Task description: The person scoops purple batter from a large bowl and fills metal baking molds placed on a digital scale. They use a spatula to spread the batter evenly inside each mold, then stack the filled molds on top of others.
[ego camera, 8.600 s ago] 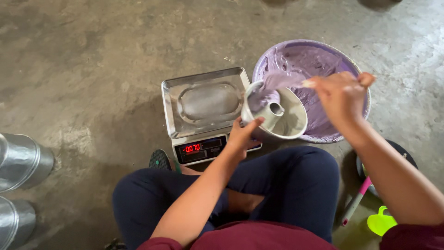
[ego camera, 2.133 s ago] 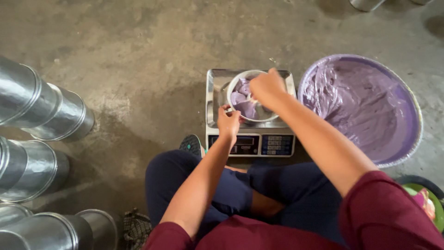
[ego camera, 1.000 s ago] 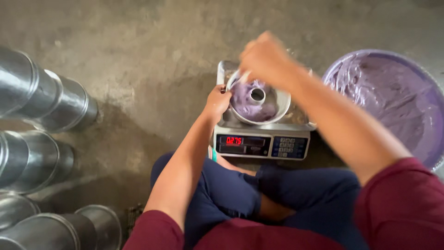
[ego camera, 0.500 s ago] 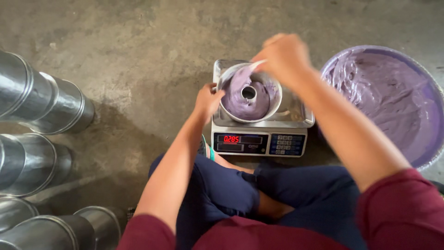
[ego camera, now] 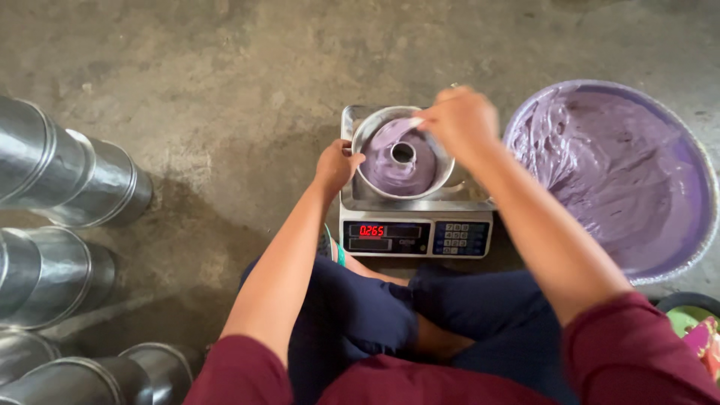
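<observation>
Rough grey concrete floor [ego camera: 225, 90], stained and shadowed, stacked shiny metal tins [ego camera: 67, 180] at left.

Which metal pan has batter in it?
The ring pan on the scale, steadied by the left hand; the stacked pans at left lie on their sides.

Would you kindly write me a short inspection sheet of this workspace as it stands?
Surface: bare concrete floor, stained.
Job's things: ring-shaped tin with purple batter on a digital scale; large basin of purple batter to its right.
Clutter: stacked metal tins at left.
Hands: left hand steadies the tin's rim; right hand over the tin, blurred, grip unclear.
Cables: nothing seen.
Surroundings: green and pink items at lower right.
</observation>
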